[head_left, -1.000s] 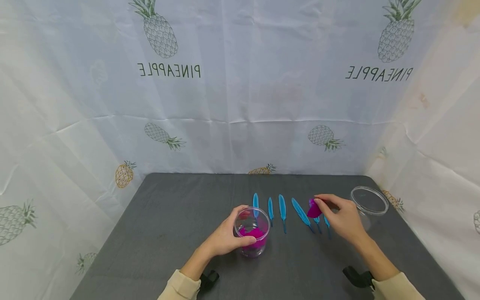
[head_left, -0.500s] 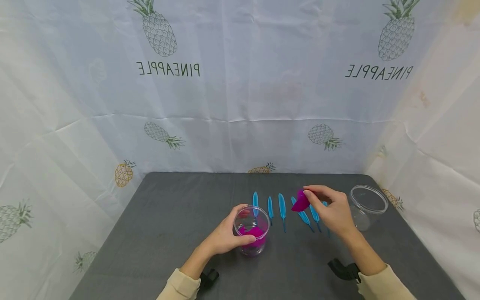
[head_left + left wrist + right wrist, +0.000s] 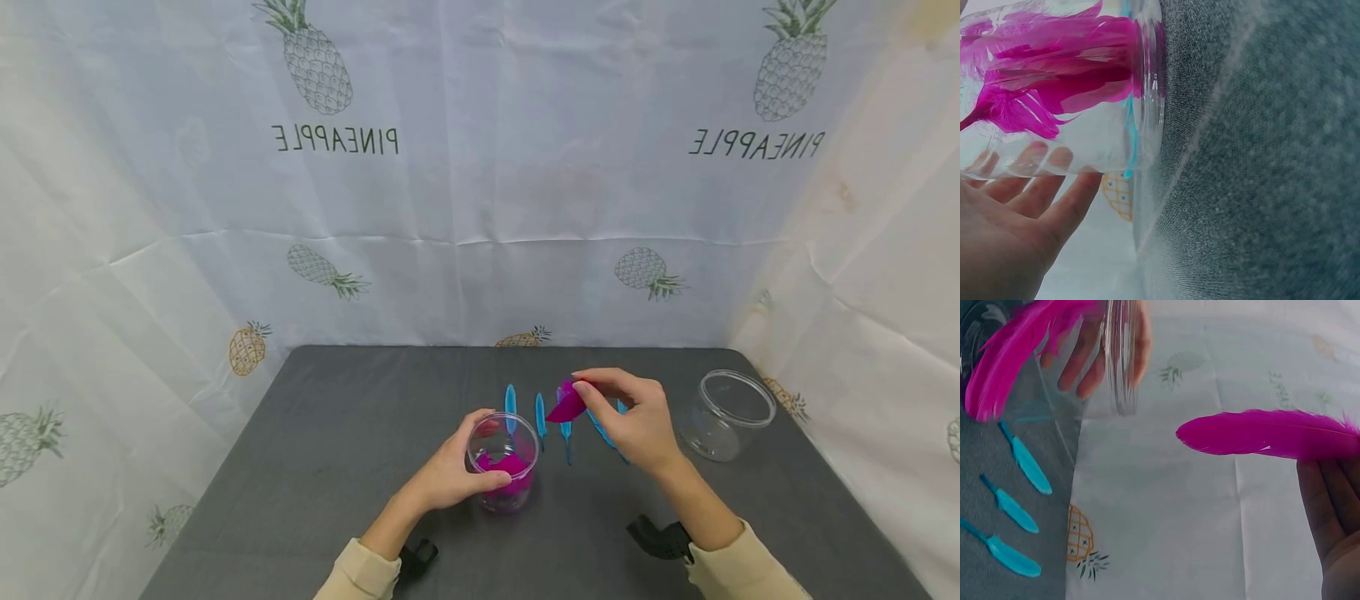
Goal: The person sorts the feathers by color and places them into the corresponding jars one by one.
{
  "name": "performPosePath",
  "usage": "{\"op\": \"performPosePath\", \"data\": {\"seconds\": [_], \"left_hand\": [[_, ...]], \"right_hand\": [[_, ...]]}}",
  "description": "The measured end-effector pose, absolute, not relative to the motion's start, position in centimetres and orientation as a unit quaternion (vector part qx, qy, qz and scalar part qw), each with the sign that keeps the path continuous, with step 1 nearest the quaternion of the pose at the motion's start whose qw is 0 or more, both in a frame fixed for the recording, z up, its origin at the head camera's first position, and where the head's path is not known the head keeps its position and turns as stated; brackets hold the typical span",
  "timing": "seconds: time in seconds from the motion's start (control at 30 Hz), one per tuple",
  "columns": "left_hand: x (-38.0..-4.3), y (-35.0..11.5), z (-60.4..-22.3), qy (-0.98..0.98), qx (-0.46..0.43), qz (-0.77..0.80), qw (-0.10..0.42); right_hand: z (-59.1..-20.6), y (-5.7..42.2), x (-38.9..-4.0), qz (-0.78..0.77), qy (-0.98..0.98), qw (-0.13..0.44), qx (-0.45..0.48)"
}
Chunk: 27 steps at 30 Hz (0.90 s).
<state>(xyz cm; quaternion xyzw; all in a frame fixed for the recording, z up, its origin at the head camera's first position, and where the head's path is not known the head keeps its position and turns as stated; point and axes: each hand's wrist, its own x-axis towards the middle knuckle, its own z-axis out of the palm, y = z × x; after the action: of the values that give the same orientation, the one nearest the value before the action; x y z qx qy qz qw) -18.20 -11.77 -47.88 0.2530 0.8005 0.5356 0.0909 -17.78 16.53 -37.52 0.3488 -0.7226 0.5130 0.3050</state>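
And here's the magenta feather (image 3: pixel 566 402), up in the air over the row of blue feathers (image 3: pixel 541 412), just beyond the clear jar (image 3: pixel 502 503) toward the worktop's (image 3: pixel 360 433) far edge. The right hand's (image 3: pixel 637 421) grip is a narrow pinch on it, while the left hand (image 3: pixel 453 475) curls wide round the jar. This feather looks next to weightless, soft and easily ruffled along the vane; the stiffer quill end should be the place to pinch. The jar looks light but slick, so a grip round its wall suits. What can't we see? The feather's quill end runs out of the right wrist view, the hand covers some blue feathers, and the magenta feathers inside the jar overlap too much to count.
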Motion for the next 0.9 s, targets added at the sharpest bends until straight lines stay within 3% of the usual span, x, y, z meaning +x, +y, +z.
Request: {"op": "performPosePath", "data": {"seconds": [0.9], "left_hand": [[-18.2, -11.8, -47.9, 0.803, 0.256, 0.530, 0.093]], "right_hand": [[-42.2, 11.8, -18.3, 0.479, -0.742, 0.234, 0.408]]}}
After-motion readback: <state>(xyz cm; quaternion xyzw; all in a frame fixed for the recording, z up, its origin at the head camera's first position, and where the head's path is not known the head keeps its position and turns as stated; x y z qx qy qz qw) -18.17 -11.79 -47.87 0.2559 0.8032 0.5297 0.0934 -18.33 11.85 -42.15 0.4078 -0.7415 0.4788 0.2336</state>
